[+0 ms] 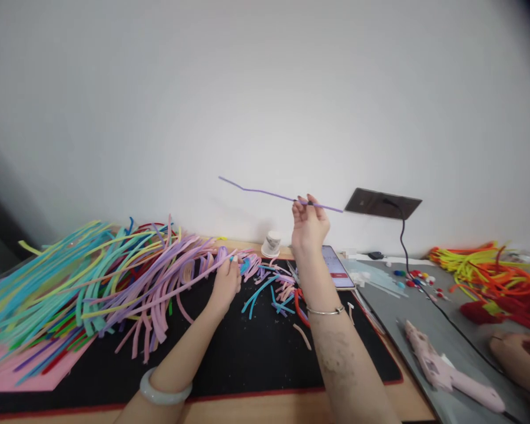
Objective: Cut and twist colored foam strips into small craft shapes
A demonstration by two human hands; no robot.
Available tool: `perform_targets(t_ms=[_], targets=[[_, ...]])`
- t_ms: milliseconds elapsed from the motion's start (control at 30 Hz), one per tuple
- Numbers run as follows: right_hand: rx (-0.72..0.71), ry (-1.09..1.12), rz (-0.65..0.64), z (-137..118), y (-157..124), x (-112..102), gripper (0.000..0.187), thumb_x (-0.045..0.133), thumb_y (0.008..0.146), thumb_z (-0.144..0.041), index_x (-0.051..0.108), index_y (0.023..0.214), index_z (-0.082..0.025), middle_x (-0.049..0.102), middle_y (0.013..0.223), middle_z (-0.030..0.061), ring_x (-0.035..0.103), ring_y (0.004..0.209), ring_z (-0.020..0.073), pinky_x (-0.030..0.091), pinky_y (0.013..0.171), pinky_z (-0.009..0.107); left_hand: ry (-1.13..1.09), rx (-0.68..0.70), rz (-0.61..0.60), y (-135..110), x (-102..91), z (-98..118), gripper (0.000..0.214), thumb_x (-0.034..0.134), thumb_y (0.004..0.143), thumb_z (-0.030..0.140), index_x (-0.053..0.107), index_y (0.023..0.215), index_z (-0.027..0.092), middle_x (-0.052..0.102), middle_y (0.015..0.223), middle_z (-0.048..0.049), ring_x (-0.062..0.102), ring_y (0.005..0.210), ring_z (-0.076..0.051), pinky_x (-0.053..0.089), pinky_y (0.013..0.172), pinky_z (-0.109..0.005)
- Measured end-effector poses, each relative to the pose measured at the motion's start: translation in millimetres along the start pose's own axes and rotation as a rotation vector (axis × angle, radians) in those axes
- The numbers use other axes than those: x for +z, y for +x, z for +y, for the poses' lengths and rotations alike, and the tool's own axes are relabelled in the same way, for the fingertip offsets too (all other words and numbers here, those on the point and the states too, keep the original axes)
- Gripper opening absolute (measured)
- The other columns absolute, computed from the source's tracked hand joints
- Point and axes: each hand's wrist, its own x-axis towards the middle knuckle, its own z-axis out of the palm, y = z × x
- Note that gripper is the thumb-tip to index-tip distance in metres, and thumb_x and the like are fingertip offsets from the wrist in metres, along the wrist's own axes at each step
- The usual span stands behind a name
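My right hand [310, 229] is raised in front of the wall, its fingers pinching a long purple pipe cleaner [269, 193]. The pipe cleaner stretches to the left with a slight bend near its far end, and a short end sticks out to the right. Lower down, my left hand [227, 285] is closed beside the heap of pipe cleaners [159, 277] in pink, lilac, teal and yellow. What its fingers hold, if anything, I cannot make out. Cut pipe cleaner pieces [285, 288] lie on the black mat [256, 353] between my arms.
Behind the mat stand a paper cup [272, 242] and a phone [335, 268]. A pink glue gun [450, 371] lies on the grey board [380, 306] to the right, near small pom-poms [417, 277], a black cable [404, 235] and orange-yellow pipe cleaners [486, 271]. Another person's hand [519, 359] is at the right edge.
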Motion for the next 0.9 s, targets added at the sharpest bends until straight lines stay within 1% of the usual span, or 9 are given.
perform_targets(t_ms=[67, 133, 300, 367, 433, 500, 633, 800, 900], targets=[[0.074, -0.032, 0.003, -14, 9, -11, 0.016, 0.052, 0.076, -0.012, 0.059, 0.091, -0.015, 0.064, 0.075, -0.0002, 0.055, 0.056, 0.005, 0.049, 0.06, 0.019, -0.08, -0.042, -0.026, -2, 0.3, 6, 0.035, 0.055, 0.079, 0.052, 0.049, 0.085, 0.018, 0.026, 0.054, 0.0112, 0.018, 0.037, -0.001, 0.014, 0.035, -0.014], [0.203, -0.088, -0.078, -27, 12, -21, 0.016, 0.055, 0.075, -0.015, 0.062, 0.09, -0.015, 0.059, 0.065, -0.0032, 0.049, 0.049, 0.0043, 0.044, 0.051, 0.016, -0.169, -0.093, -0.082, -4, 0.6, 11, 0.036, 0.058, 0.078, 0.05, 0.051, 0.09, 0.016, 0.028, 0.055, 0.011, 0.018, 0.038, -0.001, 0.015, 0.036, -0.013], [0.579, -0.384, -0.523, -39, -13, -47, 0.014, 0.063, 0.071, -0.025, 0.064, 0.078, -0.013, 0.045, 0.046, -0.0072, 0.042, 0.04, 0.0057, 0.038, 0.041, 0.017, -0.36, -0.284, -0.28, -10, 2.6, 22, 0.03, 0.055, 0.079, 0.04, 0.055, 0.094, 0.015, 0.028, 0.056, 0.0101, 0.017, 0.039, -0.002, 0.017, 0.037, -0.014], [0.677, -0.557, -0.68, -35, -29, -58, 0.015, 0.061, 0.072, -0.028, 0.064, 0.075, -0.013, 0.043, 0.044, -0.0081, 0.034, 0.034, 0.0045, 0.028, 0.034, 0.016, -0.384, -0.327, -0.323, -12, 4.2, 24, 0.025, 0.053, 0.079, 0.035, 0.055, 0.093, 0.015, 0.03, 0.057, 0.0092, 0.019, 0.039, -0.002, 0.018, 0.037, -0.014], [0.703, -0.723, -0.801, -27, -44, -68, 0.017, 0.059, 0.074, -0.028, 0.063, 0.071, -0.012, 0.045, 0.044, -0.0071, 0.034, 0.035, 0.0037, 0.024, 0.034, 0.015, -0.372, -0.339, -0.339, -14, 5.9, 23, 0.021, 0.052, 0.078, 0.033, 0.054, 0.088, 0.015, 0.032, 0.056, 0.0088, 0.019, 0.039, -0.002, 0.019, 0.038, -0.014], [0.709, -0.84, -0.875, -19, -56, -76, 0.017, 0.055, 0.075, -0.025, 0.063, 0.069, -0.012, 0.044, 0.042, -0.0075, 0.031, 0.033, 0.0032, 0.024, 0.034, 0.015, -0.344, -0.327, -0.346, -15, 7.5, 21, 0.019, 0.053, 0.076, 0.032, 0.053, 0.084, 0.015, 0.032, 0.055, 0.0089, 0.019, 0.039, -0.002, 0.018, 0.038, -0.015], [0.69, -0.896, -0.827, -7, -66, -90, 0.018, 0.053, 0.075, -0.026, 0.063, 0.068, -0.012, 0.045, 0.04, -0.007, 0.034, 0.031, 0.0044, 0.027, 0.033, 0.016, -0.264, -0.218, -0.337, -14, 9.5, 16, 0.03, 0.057, 0.071, 0.031, 0.054, 0.096, 0.015, 0.033, 0.056, 0.0099, 0.019, 0.039, -0.002, 0.018, 0.038, -0.014], [0.626, -0.705, -0.657, 1, -63, -105, 0.025, 0.054, 0.078, -0.038, 0.059, 0.075, -0.013, 0.049, 0.04, -0.0056, 0.04, 0.03, 0.0063, 0.031, 0.034, 0.016, -0.101, -0.141, -0.269, -13, 10.6, 9, 0.041, 0.063, 0.072, 0.04, 0.056, 0.103, 0.014, 0.033, 0.058, 0.0096, 0.023, 0.041, -0.002, 0.016, 0.039, -0.014], [0.642, -0.598, -0.569, 5, -62, -111, 0.029, 0.057, 0.078, -0.045, 0.055, 0.08, -0.016, 0.055, 0.045, -0.0043, 0.042, 0.031, 0.0078, 0.033, 0.032, 0.017, 0.009, -0.168, -0.324, -17, 12.9, 6, 0.041, 0.065, 0.072, 0.047, 0.056, 0.097, 0.015, 0.027, 0.055, 0.0107, 0.02, 0.04, -0.002, 0.013, 0.039, -0.016]])
